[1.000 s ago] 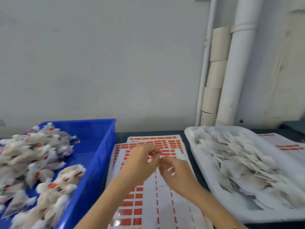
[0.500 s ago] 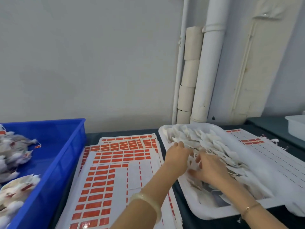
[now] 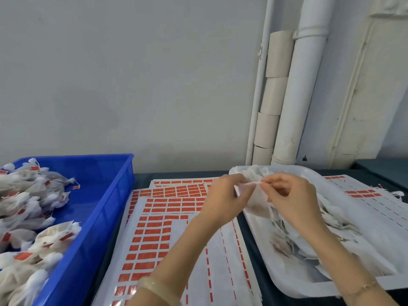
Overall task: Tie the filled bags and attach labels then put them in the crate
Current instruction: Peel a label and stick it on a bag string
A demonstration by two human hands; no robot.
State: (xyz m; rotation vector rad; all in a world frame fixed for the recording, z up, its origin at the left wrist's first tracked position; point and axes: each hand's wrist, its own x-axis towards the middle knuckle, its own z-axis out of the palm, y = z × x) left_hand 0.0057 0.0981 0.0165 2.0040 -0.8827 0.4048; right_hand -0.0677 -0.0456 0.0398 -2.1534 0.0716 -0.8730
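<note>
Closest to me, a pale bangle [image 3: 152,288] sits on my left wrist and a thin chain [image 3: 362,286] on my right. Under my left forearm lie overlapping sheets [image 3: 154,228] of red labels, partly stripped to bare white backing. Under my right forearm is the white tray [image 3: 293,290], with loose bags [image 3: 335,224] heaped in it.

Further out, my left hand [image 3: 223,199] and right hand [image 3: 293,202] meet above the tray's near-left part. Both are curled, and between them I hold one bag [image 3: 254,199] lifted off the heap. Thumb and forefinger of each hand pinch its gathered top, which stretches as a thin strip from one hand to the other. The body of the bag hangs below my fingers; I cannot tell whether a knot is formed.

Well to the left of my left hand stands the blue crate [image 3: 106,206] – tied bags [image 3: 28,206] with red labels are piled against its far-left side. Beyond my right hand, past the tray, lies another sheet [image 3: 375,208] with a few red labels on it. Everything rests on a dark table [image 3: 143,180].

Farthest off is a pale wall, with white pipes [image 3: 302,96] and a column of cardboard tubes [image 3: 273,96] standing up behind the tray.
</note>
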